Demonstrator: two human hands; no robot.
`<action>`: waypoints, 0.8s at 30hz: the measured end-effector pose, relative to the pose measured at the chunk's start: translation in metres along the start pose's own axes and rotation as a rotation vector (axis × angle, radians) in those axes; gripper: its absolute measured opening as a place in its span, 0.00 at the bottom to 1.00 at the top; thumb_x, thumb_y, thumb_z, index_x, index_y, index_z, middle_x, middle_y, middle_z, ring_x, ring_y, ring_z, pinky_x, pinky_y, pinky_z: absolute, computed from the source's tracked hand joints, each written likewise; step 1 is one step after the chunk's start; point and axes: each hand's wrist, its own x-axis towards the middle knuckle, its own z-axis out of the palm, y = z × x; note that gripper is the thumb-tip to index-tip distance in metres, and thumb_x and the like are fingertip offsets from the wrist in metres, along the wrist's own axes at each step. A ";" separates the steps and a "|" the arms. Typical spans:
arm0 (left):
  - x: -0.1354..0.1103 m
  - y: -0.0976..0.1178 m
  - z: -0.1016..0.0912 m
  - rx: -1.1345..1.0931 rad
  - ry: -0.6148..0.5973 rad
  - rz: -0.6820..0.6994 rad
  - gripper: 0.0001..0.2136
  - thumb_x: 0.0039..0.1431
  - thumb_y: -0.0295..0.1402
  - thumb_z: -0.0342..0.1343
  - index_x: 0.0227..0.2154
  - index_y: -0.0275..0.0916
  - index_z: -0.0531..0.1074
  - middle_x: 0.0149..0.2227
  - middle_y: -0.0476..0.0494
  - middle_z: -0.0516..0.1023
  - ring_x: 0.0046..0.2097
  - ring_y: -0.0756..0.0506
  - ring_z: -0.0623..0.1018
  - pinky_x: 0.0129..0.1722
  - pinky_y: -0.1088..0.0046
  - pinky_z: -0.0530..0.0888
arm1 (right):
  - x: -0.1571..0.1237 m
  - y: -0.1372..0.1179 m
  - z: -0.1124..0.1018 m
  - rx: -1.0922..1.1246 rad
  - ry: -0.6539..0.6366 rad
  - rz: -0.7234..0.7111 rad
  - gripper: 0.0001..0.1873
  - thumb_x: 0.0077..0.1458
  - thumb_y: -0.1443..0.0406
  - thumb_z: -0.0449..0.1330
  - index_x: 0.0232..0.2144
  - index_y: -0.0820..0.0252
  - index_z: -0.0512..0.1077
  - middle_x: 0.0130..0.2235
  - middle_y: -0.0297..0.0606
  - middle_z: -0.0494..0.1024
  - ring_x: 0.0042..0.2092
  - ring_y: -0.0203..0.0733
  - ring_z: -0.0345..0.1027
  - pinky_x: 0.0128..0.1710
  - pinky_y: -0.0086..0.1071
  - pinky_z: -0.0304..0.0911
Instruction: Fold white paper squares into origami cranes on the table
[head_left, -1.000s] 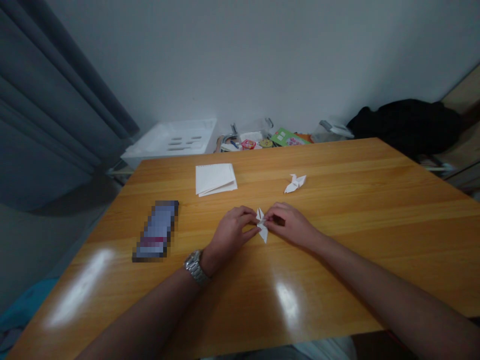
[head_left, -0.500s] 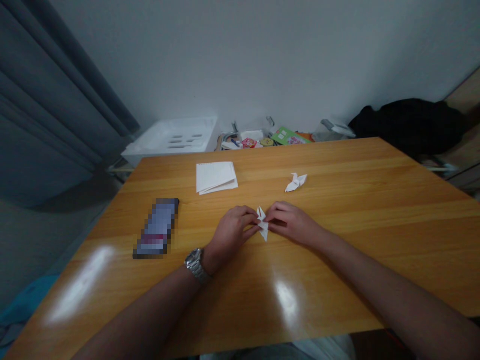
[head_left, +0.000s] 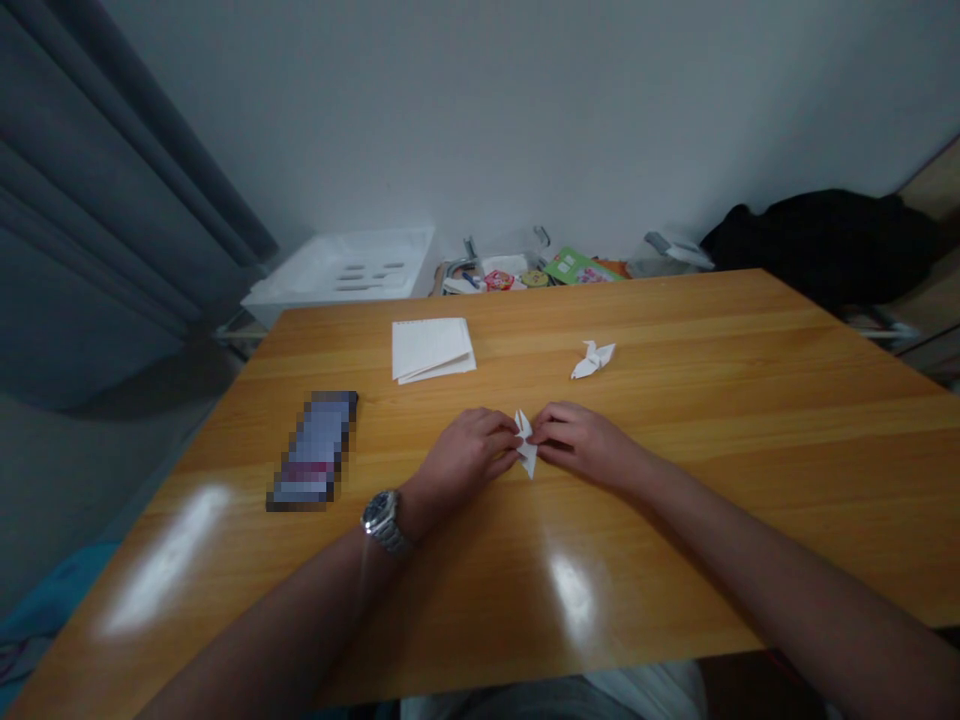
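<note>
A small folded white paper figure (head_left: 526, 445) sits between both hands above a wooden table (head_left: 675, 400), its long axis running toward the person; the left hand (head_left: 466, 457) and right hand (head_left: 583, 444), equally near, pinch it from either side with curled fingers.

Left hand (head_left: 466, 458): back upward, fingers (head_left: 496, 428) curled and pinched together, pointing right. Right hand (head_left: 586, 446): back upward, fingers (head_left: 547, 430) curled and pinched together, pointing left. Pair positioned fingertip to fingertip, a narrow gap between them. Left wrist (head_left: 417, 506): nearly straight. Left forearm (head_left: 285, 620): bare, rising from the lower edge of view toward the right. Right forearm (head_left: 780, 570): bare, rising from the lower right corner toward the left
</note>
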 end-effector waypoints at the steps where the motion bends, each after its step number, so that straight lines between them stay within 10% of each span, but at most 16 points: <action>1: -0.001 0.000 -0.002 0.004 -0.012 0.025 0.08 0.67 0.34 0.55 0.43 0.41 0.78 0.47 0.41 0.78 0.49 0.41 0.76 0.51 0.61 0.71 | -0.001 0.000 0.000 0.003 -0.005 -0.002 0.07 0.63 0.66 0.59 0.40 0.56 0.79 0.42 0.42 0.77 0.44 0.45 0.71 0.44 0.39 0.68; 24: -0.008 0.008 -0.021 0.070 -0.170 0.077 0.18 0.65 0.27 0.52 0.57 0.36 0.71 0.57 0.39 0.75 0.53 0.39 0.75 0.56 0.58 0.70 | -0.013 -0.004 -0.018 -0.056 -0.233 -0.013 0.22 0.65 0.67 0.57 0.61 0.56 0.70 0.63 0.45 0.70 0.62 0.50 0.65 0.63 0.45 0.61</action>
